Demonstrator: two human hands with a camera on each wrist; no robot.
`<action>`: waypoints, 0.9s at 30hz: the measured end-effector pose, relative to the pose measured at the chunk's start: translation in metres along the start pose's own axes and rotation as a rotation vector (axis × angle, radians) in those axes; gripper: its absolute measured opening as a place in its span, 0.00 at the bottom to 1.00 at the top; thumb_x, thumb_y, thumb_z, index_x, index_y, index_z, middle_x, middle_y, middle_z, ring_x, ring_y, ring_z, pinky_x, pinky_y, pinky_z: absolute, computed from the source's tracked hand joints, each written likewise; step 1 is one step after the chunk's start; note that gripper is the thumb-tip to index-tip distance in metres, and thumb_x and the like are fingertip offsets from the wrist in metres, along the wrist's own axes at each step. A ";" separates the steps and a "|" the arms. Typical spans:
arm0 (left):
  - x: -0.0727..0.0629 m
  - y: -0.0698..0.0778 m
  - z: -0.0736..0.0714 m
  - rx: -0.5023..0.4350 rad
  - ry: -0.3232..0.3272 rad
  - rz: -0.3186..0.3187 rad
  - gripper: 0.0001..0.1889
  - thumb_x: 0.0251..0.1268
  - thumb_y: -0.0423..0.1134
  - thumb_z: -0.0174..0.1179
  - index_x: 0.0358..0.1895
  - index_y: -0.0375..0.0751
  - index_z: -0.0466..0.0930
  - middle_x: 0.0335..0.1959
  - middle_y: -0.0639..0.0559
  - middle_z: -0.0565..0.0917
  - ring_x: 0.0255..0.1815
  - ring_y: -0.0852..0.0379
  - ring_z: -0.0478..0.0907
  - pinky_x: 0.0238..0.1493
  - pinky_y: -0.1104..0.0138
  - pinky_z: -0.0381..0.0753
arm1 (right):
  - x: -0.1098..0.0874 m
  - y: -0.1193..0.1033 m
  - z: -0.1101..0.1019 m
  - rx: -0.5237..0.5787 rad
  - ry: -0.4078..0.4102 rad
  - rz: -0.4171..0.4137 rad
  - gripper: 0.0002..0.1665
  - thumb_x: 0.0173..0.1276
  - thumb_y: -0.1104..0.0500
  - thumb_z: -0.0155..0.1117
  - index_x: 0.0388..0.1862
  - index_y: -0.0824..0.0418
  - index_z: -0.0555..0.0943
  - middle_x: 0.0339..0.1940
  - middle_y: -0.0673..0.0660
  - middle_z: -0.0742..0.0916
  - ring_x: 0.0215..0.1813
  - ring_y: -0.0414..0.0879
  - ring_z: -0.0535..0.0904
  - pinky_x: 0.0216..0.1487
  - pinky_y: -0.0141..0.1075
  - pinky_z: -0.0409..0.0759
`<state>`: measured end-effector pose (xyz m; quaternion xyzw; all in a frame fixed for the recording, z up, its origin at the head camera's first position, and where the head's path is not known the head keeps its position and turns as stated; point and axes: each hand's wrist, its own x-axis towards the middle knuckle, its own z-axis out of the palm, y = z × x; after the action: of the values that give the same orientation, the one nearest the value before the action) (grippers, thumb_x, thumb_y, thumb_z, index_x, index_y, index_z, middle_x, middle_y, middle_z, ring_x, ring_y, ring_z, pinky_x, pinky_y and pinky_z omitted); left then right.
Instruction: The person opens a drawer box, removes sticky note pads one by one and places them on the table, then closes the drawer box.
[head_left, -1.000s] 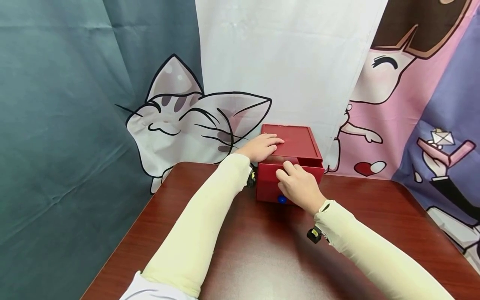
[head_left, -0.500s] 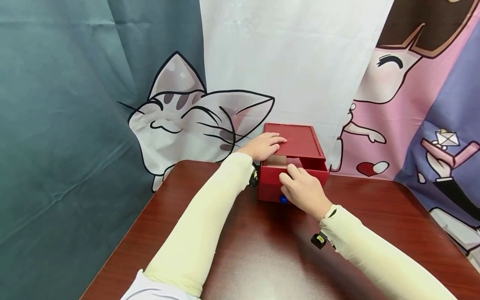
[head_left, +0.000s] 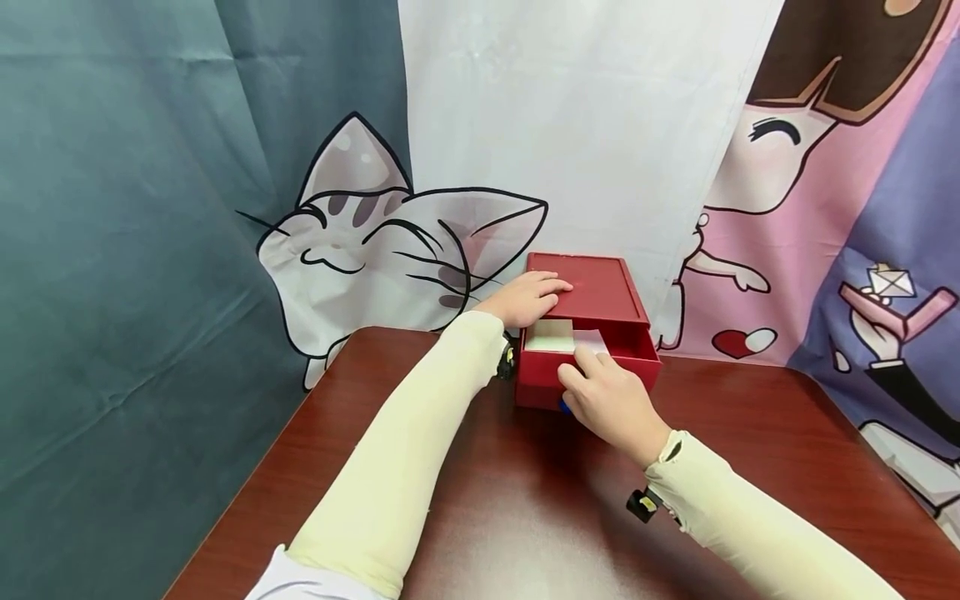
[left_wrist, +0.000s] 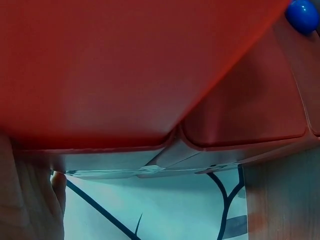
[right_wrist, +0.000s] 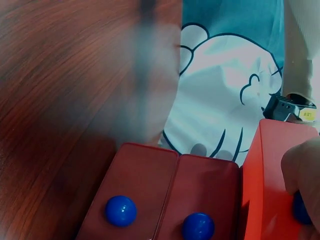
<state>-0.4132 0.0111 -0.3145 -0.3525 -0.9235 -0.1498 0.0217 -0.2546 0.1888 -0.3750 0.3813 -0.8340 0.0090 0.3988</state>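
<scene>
A red desktop drawer box [head_left: 592, 287] stands at the far side of the table, its top drawer [head_left: 542, 367] pulled partly out. My left hand [head_left: 525, 300] rests on the left part of the box's top, fingers extended. In front, my right hand [head_left: 611, 404] pinches the blue knob [right_wrist: 301, 210] of that drawer with curled fingers. Inside the drawer lie a pale yellow square of paper [head_left: 550, 336] and, beside it, a pale pinkish one [head_left: 591, 339], partly behind my right hand. From the left wrist, the extended drawer [left_wrist: 100, 75] fills the upper view.
Below the pulled drawer, two lower drawers are closed, each with a blue knob [right_wrist: 120, 210]. The brown wooden table [head_left: 480, 517] extends toward me. Right behind the box hangs a curtain [head_left: 480, 125] printed with a cat and another figure.
My right hand has drawn the top drawer out toward me and slightly right. The papers inside have come into view. My left hand has stayed on the box's top.
</scene>
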 end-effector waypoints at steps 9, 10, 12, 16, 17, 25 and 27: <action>-0.001 0.000 0.002 -0.024 0.024 -0.013 0.24 0.82 0.48 0.36 0.75 0.60 0.69 0.80 0.53 0.61 0.81 0.55 0.51 0.79 0.60 0.51 | -0.002 -0.005 -0.006 0.003 -0.018 0.005 0.17 0.55 0.61 0.74 0.32 0.57 0.72 0.33 0.57 0.74 0.26 0.52 0.75 0.17 0.38 0.77; -0.002 0.000 0.003 -0.024 0.024 -0.010 0.24 0.82 0.47 0.36 0.75 0.60 0.69 0.80 0.53 0.61 0.81 0.55 0.51 0.79 0.60 0.51 | -0.003 -0.006 -0.006 0.004 -0.021 0.007 0.16 0.55 0.61 0.74 0.32 0.57 0.72 0.33 0.57 0.74 0.25 0.52 0.74 0.17 0.38 0.77; -0.003 0.000 0.006 -0.029 0.031 -0.008 0.24 0.82 0.47 0.37 0.74 0.59 0.70 0.79 0.52 0.62 0.81 0.54 0.52 0.79 0.60 0.52 | -0.005 -0.010 -0.007 0.004 -0.018 0.012 0.15 0.55 0.62 0.73 0.32 0.57 0.72 0.33 0.57 0.74 0.25 0.52 0.74 0.17 0.38 0.76; -0.004 0.001 0.009 -0.035 0.022 -0.004 0.24 0.81 0.46 0.37 0.74 0.58 0.70 0.79 0.52 0.62 0.81 0.54 0.52 0.79 0.60 0.52 | -0.010 -0.017 -0.010 0.006 -0.010 0.020 0.13 0.56 0.62 0.69 0.31 0.58 0.71 0.33 0.57 0.73 0.24 0.51 0.73 0.16 0.37 0.74; -0.005 0.001 0.009 -0.038 0.023 -0.008 0.24 0.81 0.46 0.37 0.74 0.58 0.70 0.79 0.52 0.62 0.81 0.54 0.52 0.79 0.60 0.52 | -0.011 -0.018 -0.011 0.008 -0.009 0.019 0.13 0.56 0.63 0.69 0.31 0.57 0.71 0.33 0.57 0.73 0.24 0.51 0.73 0.16 0.37 0.75; -0.005 0.002 0.004 -0.035 0.037 -0.035 0.24 0.81 0.46 0.38 0.74 0.60 0.70 0.79 0.53 0.61 0.81 0.54 0.52 0.79 0.58 0.52 | -0.010 -0.020 -0.017 0.012 -0.022 -0.007 0.16 0.53 0.63 0.73 0.32 0.57 0.72 0.34 0.57 0.74 0.25 0.50 0.74 0.16 0.37 0.77; -0.004 0.003 0.005 -0.037 0.035 -0.032 0.24 0.81 0.47 0.38 0.74 0.60 0.70 0.79 0.53 0.61 0.81 0.54 0.52 0.78 0.58 0.53 | -0.011 -0.021 -0.020 0.003 -0.024 -0.014 0.16 0.53 0.63 0.73 0.32 0.58 0.72 0.33 0.58 0.74 0.24 0.51 0.74 0.15 0.37 0.75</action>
<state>-0.4083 0.0119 -0.3191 -0.3354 -0.9256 -0.1731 0.0289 -0.2239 0.1875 -0.3750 0.3879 -0.8360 0.0032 0.3883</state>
